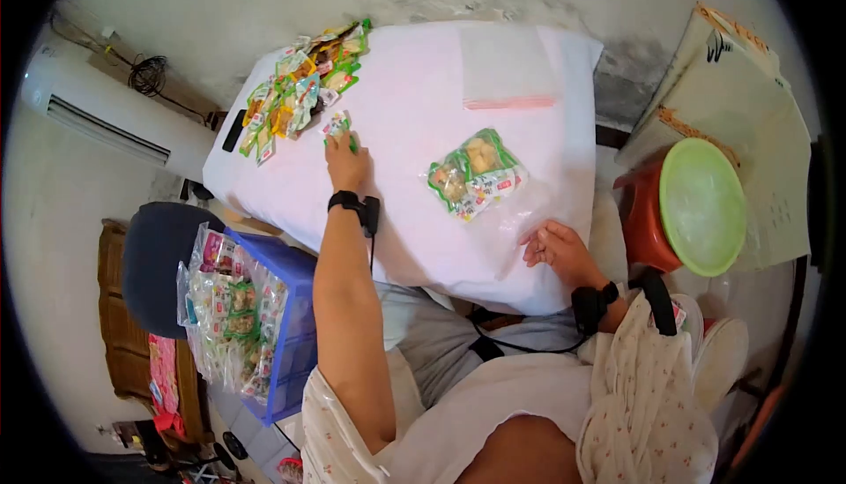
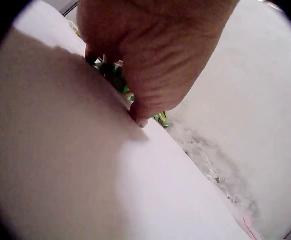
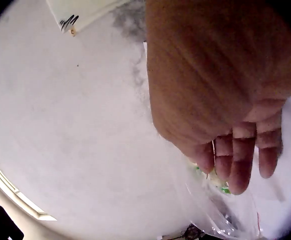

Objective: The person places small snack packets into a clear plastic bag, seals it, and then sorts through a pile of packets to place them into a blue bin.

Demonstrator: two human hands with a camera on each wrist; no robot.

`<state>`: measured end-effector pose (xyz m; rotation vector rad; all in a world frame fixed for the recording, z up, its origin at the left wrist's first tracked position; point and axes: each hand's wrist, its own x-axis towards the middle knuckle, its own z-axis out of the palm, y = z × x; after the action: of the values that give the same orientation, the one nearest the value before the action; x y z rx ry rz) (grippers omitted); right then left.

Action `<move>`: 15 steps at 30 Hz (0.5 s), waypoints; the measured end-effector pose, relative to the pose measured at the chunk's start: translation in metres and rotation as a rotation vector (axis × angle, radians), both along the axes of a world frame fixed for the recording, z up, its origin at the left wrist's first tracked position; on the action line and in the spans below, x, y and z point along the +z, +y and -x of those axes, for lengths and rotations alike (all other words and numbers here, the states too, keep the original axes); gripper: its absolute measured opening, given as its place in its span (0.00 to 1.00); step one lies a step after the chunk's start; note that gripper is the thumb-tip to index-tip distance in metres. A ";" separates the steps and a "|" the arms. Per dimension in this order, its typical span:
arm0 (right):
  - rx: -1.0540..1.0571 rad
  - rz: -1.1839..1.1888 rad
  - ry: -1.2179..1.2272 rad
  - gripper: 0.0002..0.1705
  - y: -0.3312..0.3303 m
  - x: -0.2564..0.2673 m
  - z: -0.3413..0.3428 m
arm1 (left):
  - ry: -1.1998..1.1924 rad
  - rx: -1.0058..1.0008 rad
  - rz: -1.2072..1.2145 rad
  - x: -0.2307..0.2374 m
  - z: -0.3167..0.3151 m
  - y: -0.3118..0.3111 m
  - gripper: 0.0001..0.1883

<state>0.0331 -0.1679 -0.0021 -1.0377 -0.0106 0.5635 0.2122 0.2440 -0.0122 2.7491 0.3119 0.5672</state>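
My left hand [image 1: 346, 165] reaches across the white-covered table and grips a small green-and-white snack packet [image 1: 337, 122] just short of a heap. In the left wrist view, the thumb of that hand [image 2: 155, 65] points down at the cloth, with green wrapping [image 2: 116, 80] showing behind the fingers. My right hand [image 1: 564, 255], at the table's near right, pinches the edge of a clear plastic bag [image 1: 515, 219]. Several green-edged snack packets [image 1: 476, 175] lie in the bag's far part. The right wrist view shows the bag's film [image 3: 200, 205] hanging beside the curled fingers.
A heap of colourful snack packets [image 1: 304, 83] lies at the table's far left, near a black phone [image 1: 234, 130]. Flat clear bags [image 1: 507, 70] are stacked at the back right. A blue crate [image 1: 295, 343] with filled bags stands left; a green basin [image 1: 702, 206] tops a red bucket [image 1: 648, 219] right.
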 end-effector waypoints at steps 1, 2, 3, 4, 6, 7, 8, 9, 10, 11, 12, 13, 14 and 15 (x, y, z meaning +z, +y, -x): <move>0.019 0.025 0.009 0.12 -0.001 0.001 0.000 | -0.010 -0.016 -0.002 0.012 0.004 -0.003 0.26; 0.035 0.050 0.021 0.13 -0.002 0.001 0.000 | 0.008 0.001 0.044 0.018 0.005 -0.004 0.22; 0.016 0.054 0.043 0.13 -0.002 0.001 0.001 | -0.008 0.028 0.015 0.021 0.011 -0.007 0.20; 0.028 0.026 0.022 0.13 -0.002 0.001 0.001 | -0.028 0.054 -0.015 0.021 0.016 -0.009 0.18; 0.030 0.001 0.000 0.13 -0.004 -0.001 0.000 | -0.029 0.067 0.017 0.021 0.022 -0.009 0.16; 0.033 -0.041 -0.021 0.13 -0.004 -0.002 0.000 | -0.070 0.051 0.001 0.021 0.029 -0.011 0.14; 0.038 -0.084 -0.045 0.13 -0.003 -0.004 0.000 | -0.069 0.046 0.001 0.019 0.036 -0.012 0.14; 0.025 -0.076 -0.049 0.13 -0.002 -0.006 0.001 | -0.145 0.033 0.124 0.019 0.042 -0.012 0.15; 0.022 -0.077 -0.054 0.13 -0.003 -0.010 0.001 | -0.222 0.019 0.246 0.022 0.050 -0.014 0.15; 0.016 -0.094 -0.077 0.13 -0.004 -0.013 0.002 | -0.175 0.087 0.328 0.029 0.061 -0.021 0.16; 0.010 -0.112 -0.100 0.13 -0.007 -0.015 0.003 | -0.181 0.084 0.325 0.026 0.071 -0.023 0.16; 0.010 -0.117 -0.106 0.13 -0.011 -0.014 0.005 | -0.289 0.010 0.507 0.019 0.082 -0.021 0.17; -0.014 -0.061 -0.162 0.13 -0.017 -0.013 0.006 | -0.398 -0.068 0.687 0.024 0.095 -0.027 0.17; -0.037 -0.004 -0.216 0.12 -0.021 -0.011 0.006 | -0.382 -0.097 0.770 0.025 0.112 -0.035 0.19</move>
<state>0.0269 -0.1886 -0.0128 -1.0883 -0.1823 0.4154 0.1007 0.2086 0.0125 1.8659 0.2355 0.7387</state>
